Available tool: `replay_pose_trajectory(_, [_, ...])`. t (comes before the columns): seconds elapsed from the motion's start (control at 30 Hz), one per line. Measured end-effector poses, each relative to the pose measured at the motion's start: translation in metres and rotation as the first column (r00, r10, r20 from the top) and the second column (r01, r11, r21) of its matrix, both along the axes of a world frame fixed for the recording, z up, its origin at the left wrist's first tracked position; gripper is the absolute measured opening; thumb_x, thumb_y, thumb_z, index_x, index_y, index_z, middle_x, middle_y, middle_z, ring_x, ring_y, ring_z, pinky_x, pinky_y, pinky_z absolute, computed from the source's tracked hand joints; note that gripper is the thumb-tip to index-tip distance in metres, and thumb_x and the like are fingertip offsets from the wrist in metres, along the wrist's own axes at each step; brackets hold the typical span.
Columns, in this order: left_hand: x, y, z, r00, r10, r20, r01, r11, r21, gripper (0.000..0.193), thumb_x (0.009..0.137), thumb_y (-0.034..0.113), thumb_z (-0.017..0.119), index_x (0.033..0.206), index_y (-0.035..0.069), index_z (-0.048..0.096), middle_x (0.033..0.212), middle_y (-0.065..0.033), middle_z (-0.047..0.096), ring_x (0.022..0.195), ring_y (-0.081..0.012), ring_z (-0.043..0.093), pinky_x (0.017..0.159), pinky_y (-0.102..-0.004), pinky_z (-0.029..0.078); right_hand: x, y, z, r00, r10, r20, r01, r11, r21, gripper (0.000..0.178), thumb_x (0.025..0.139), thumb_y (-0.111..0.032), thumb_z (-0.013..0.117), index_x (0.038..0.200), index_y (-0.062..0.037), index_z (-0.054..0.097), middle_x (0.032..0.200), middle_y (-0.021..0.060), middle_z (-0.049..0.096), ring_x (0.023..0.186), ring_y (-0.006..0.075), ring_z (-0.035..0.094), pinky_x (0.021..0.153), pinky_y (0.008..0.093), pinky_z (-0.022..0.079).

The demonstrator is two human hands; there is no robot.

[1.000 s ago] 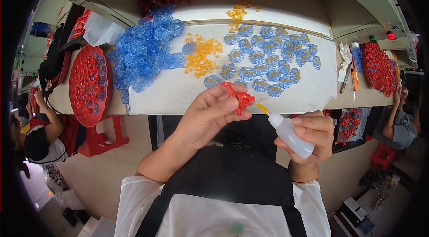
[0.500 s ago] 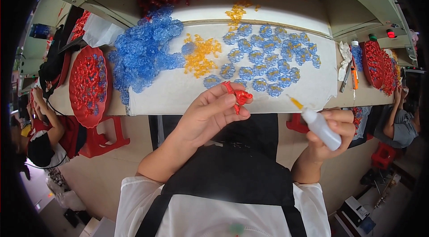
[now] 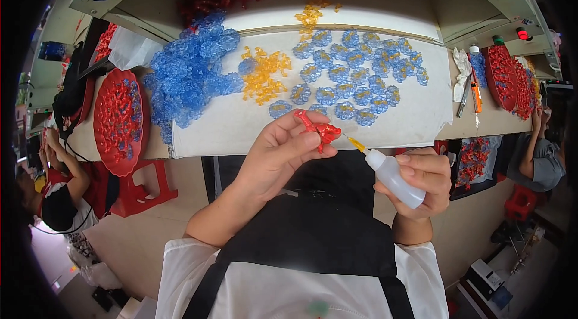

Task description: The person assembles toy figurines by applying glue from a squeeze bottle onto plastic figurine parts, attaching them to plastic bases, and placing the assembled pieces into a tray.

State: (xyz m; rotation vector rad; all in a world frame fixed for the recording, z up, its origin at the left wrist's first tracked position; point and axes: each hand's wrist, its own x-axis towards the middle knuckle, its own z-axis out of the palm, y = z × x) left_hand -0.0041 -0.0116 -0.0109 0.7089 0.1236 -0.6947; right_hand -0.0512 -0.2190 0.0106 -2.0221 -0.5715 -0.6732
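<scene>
Between the thumb and fingers of my left hand (image 3: 280, 150) is a small shiny red plastic figure (image 3: 325, 132), held above the table's front edge. My right hand (image 3: 424, 177) grips a white squeeze bottle (image 3: 397, 179) with a yellow nozzle (image 3: 356, 143). The thin tip of that nozzle points at the right side of the red figure, very close to it; whether they touch I cannot tell. Beyond my hands, several blue flower-shaped pieces (image 3: 344, 90) with yellow pieces on them lie in loose rows on a white sheet (image 3: 229, 138).
A heap of clear blue pieces (image 3: 186, 72) and a pile of yellow pieces (image 3: 265, 75) lie on the left. Red trays (image 3: 120, 159) of parts stand at both sides. An orange cutter (image 3: 476, 99) lies at right. Co-workers (image 3: 63, 192) sit on either side.
My right hand has brought the bottle left, so its nozzle tip is now by the red figure. My left hand still holds the figure, nearly in the same place.
</scene>
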Motion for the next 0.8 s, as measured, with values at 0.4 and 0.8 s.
replay_pose_trajectory(0.4, [-0.002, 0.0, 0.0, 1.0, -0.011, -0.009, 0.011, 0.999, 0.035, 0.025, 0.081, 0.007, 0.055, 0.105, 0.001, 0.05, 0.097, -0.0101, 0.057, 0.083, -0.02, 0.059, 0.076, -0.03, 0.047, 0.002, 0.003, -0.003, 1.0, 0.013, -0.006, -0.013, 0.999, -0.051, 0.044, 0.056, -0.014, 0.079, 0.089, -0.0044, 0.052, 0.083, 0.0109, 0.054, 0.068, 0.0191, 0.056, 0.055, 0.0251, 0.047])
replay_pose_trajectory(0.8, [0.003, 0.004, -0.015, 0.997, -0.026, -0.072, 0.017, 0.992, -0.128, 0.025, 0.083, 0.01, 0.052, 0.106, 0.0, 0.049, 0.099, -0.0125, 0.056, 0.083, -0.0201, 0.059, 0.077, -0.0316, 0.047, 0.019, -0.061, -0.017, 0.922, -0.224, -0.315, 0.285, 0.944, 0.165, 0.026, 0.067, 0.01, 0.057, 0.089, -0.0003, 0.046, 0.084, 0.0118, 0.051, 0.077, 0.0186, 0.056, 0.062, 0.0248, 0.047])
